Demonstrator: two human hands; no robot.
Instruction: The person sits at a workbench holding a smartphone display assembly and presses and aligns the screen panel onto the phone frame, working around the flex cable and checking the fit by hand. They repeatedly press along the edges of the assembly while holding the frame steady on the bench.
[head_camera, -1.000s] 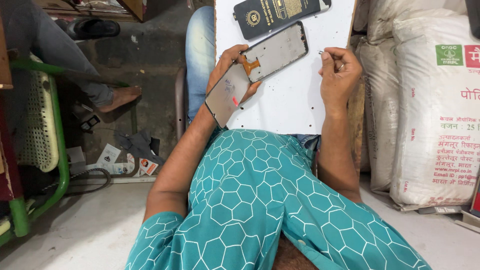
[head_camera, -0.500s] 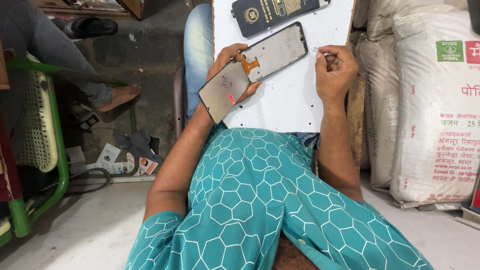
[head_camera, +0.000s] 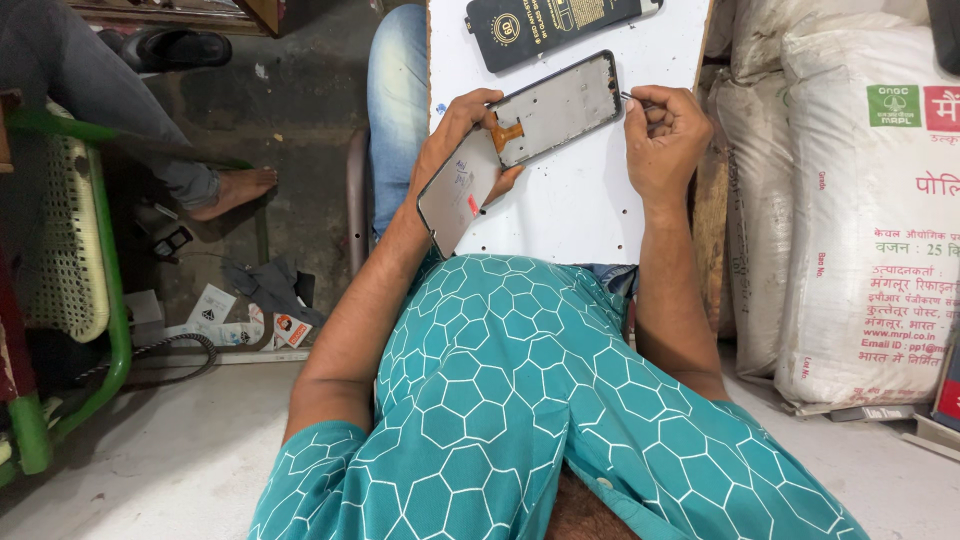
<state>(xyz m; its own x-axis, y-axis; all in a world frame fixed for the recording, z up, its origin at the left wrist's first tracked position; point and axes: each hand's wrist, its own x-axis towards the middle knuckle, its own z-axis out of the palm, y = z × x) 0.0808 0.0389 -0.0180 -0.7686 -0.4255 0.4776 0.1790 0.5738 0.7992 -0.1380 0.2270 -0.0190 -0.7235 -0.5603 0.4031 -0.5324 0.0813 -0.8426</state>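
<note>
I see the left hand (head_camera: 462, 135) gripping a phone frame (head_camera: 556, 108) together with its detached screen panel (head_camera: 457, 193), both lying over the white board (head_camera: 580, 210). The panel hangs off the frame's near-left end. The right hand (head_camera: 662, 135) is closed around a thin tool (head_camera: 632, 98), its tip touching the frame's right edge. A black flat pack (head_camera: 555, 22) lies on the board beyond the frame

Phone-repair workshop: opened phone (head_camera: 555, 108), sacks (head_camera: 860, 200)
</note>
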